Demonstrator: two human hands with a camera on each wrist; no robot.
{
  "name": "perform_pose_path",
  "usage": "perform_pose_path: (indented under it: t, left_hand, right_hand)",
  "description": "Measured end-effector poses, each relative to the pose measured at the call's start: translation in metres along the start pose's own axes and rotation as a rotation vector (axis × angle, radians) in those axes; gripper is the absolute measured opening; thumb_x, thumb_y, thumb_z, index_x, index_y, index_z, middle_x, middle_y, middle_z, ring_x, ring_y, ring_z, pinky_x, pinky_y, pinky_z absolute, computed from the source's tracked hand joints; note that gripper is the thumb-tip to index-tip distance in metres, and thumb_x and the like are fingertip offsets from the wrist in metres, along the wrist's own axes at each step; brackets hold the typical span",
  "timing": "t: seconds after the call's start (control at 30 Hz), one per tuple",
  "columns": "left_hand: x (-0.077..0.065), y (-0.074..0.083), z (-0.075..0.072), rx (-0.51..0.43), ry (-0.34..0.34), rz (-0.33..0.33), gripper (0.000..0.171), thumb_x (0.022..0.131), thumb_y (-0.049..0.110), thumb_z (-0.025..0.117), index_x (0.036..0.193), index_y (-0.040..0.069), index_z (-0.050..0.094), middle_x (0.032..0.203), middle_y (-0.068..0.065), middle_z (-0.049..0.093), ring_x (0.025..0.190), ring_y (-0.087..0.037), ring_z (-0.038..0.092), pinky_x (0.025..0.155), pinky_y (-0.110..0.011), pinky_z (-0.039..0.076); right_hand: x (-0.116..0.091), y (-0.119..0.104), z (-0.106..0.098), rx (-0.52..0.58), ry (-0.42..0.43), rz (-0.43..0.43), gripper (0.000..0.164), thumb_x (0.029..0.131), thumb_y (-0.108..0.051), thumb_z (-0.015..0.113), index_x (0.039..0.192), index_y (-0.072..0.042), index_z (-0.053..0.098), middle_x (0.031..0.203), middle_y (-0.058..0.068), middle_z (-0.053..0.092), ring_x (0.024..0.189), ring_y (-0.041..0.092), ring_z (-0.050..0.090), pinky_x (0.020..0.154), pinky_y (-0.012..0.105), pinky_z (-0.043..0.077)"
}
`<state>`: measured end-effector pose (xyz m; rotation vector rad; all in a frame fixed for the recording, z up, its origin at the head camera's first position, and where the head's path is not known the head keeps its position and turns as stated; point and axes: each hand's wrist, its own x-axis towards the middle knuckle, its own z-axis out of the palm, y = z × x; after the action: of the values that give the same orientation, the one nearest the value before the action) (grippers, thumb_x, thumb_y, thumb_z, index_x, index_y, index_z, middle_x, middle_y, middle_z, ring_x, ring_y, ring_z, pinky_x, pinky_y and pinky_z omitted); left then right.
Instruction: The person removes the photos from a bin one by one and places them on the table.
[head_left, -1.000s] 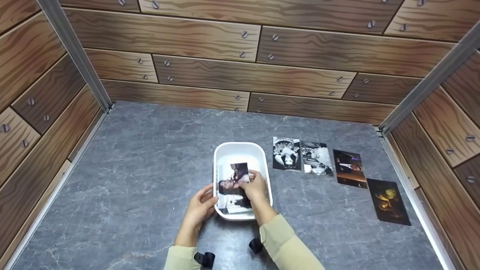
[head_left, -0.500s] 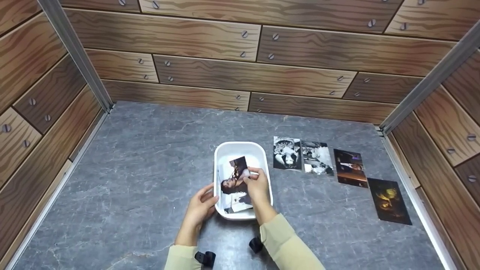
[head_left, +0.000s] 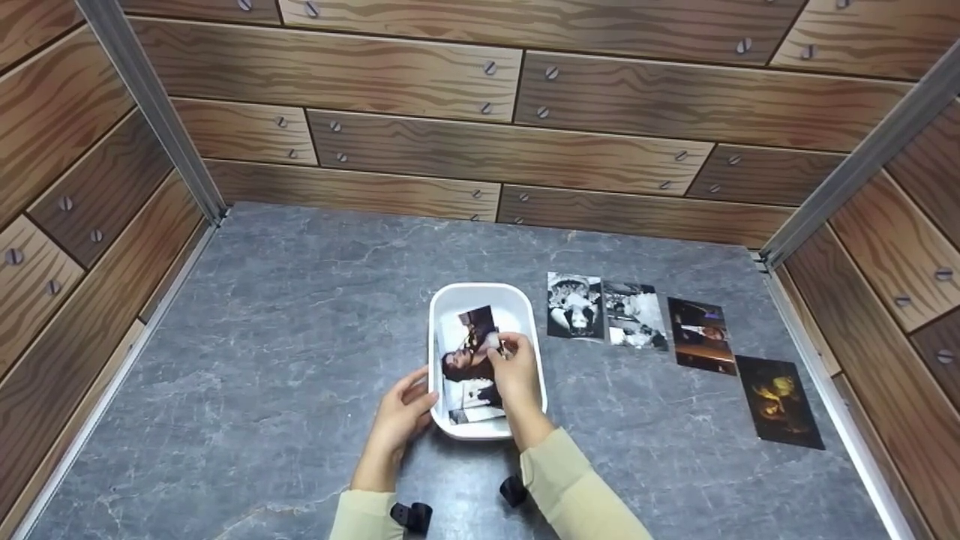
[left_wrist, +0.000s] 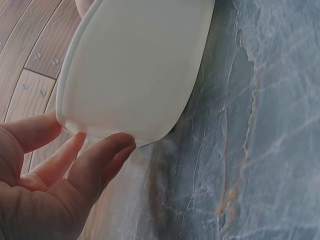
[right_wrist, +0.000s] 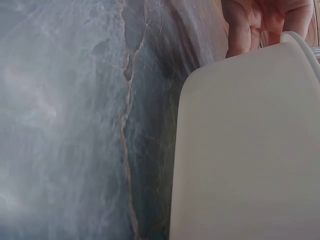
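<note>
A white plastic tub (head_left: pixel 441 300) stands on the grey marbled table in the head view, with loose photos lying inside. My left hand (head_left: pixel 400 412) holds the tub's left wall. In the left wrist view, that hand's (left_wrist: pixel 60 185) thumb is at the rim and its fingers are against the outer wall. Inside the tub, my right hand (head_left: pixel 516 371) pinches the right edge of a colour photo (head_left: pixel 461 366) showing a dark-haired person. Another photo partly shows beneath it. The right wrist view has only the tub's outer wall (right_wrist: pixel 245 145) and the left hand (right_wrist: pixel 265 20); the right hand is out of sight there.
Right of the tub lie two black-and-white photos, one upright (head_left: pixel 574 305) and one beside it (head_left: pixel 634 316). Beyond them are an orange-and-dark photo (head_left: pixel 702 336) and a dark photo with yellow shapes (head_left: pixel 780 402). Wood-patterned walls (head_left: pixel 420 142) enclose the table.
My right hand has shifted slightly up within the tub, and the colour photo has slid up and turned a little with it. The left hand and the photos on the table have stayed put.
</note>
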<state>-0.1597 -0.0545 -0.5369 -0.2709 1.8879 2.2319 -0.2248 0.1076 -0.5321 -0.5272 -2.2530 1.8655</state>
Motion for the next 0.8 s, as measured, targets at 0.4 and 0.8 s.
perform_pose_path:
  t: [0.4, 0.8]
  left_hand:
    - [-0.001, -0.001, 0.0, -0.005, -0.005, -0.002, 0.055, 0.092, 0.002, 0.059, 0.142, -0.006, 0.039, 0.135, -0.037, 0.047, 0.107, -0.023, 0.061, 0.082, -0.032, 0.058]
    - [0.001, 0.001, 0.003, 0.032, 0.036, -0.043, 0.054, 0.092, 0.002, 0.059, 0.143, -0.004, 0.04, 0.137, -0.036, 0.047, 0.115, -0.037, 0.059, 0.087, -0.038, 0.057]
  right_hand:
    - [-0.003, -0.016, -0.01, 0.263, -0.009, -0.071, 0.024, 0.085, 0.011, 0.059, 0.109, 0.01, 0.054, 0.094, 0.01, 0.059, 0.083, 0.011, 0.051, 0.075, 0.018, 0.045]
    - [0.03, -0.03, -0.109, 0.609, 0.129, 0.02, 0.028, 0.086, 0.017, 0.055, 0.089, -0.01, 0.063, 0.079, -0.005, 0.063, 0.076, 0.005, 0.06, 0.073, 0.014, 0.05]
